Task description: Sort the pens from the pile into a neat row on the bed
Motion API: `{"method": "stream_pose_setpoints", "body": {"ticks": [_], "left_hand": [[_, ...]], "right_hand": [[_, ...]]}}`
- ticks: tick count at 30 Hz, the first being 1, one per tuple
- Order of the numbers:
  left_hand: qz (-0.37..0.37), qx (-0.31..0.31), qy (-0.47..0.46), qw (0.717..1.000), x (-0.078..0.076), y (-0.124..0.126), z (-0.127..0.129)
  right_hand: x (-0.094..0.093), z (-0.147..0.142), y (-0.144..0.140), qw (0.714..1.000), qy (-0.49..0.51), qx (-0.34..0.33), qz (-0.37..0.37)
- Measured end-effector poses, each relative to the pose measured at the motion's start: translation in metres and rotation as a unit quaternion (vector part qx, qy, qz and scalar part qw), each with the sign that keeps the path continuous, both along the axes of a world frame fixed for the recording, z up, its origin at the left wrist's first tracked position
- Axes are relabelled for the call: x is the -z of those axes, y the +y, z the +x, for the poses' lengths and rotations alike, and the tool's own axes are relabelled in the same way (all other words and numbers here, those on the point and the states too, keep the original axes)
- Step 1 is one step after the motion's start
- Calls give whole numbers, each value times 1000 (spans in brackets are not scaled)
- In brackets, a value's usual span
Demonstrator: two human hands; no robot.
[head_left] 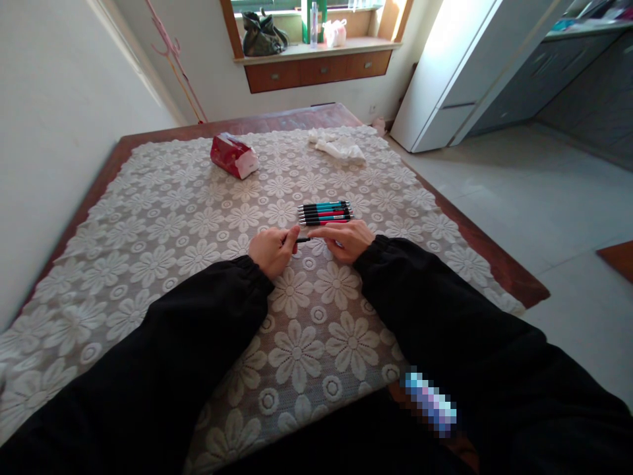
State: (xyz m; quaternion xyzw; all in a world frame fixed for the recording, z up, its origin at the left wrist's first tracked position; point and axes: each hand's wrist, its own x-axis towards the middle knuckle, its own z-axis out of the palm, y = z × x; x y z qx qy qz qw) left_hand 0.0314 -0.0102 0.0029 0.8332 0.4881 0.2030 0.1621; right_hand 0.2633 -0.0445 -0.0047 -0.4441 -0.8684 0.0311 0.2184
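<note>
My left hand: my left hand (271,249) rests on the cloth with its fingers curled shut around one end of a thin black pen with a red grip (302,240).
My right hand: my right hand (345,239) lies just beside the left, fingertips pinched on the other end of that same pen; both my sleeves are black.
Pen in hand: it lies level between my two hands, low over the cloth, near the middle of the table.
Other pens: a neat row of black pens with teal and red grips (325,212) lies side by side on the cloth, just beyond my knuckles and close to my right hand.
Surface: a white lace tablecloth with a flower pattern (163,244) covers most of a dark reddish-brown wooden table (499,264), whose bare edge shows along the right side and far end.
Far end of the table: a red and white soft packet (233,155) lies to the left, a crumpled white cloth (339,146) to the right, well apart from the pens.
Room: a plain white wall (54,132) runs along my left; ahead is a wooden windowsill with drawers (316,63) bearing a dark bag (261,36); a pale tiled floor (544,198) spreads to my right, with a white cabinet (459,72) standing on it.
</note>
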Motion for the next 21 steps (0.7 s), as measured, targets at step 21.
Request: {"method": "stream_pose_setpoints", "body": {"ticks": [21], "left_hand": [[-44, -41, -188, 980, 12, 14, -3]], "right_hand": [[1, 8, 1, 998, -4, 59, 23]]}}
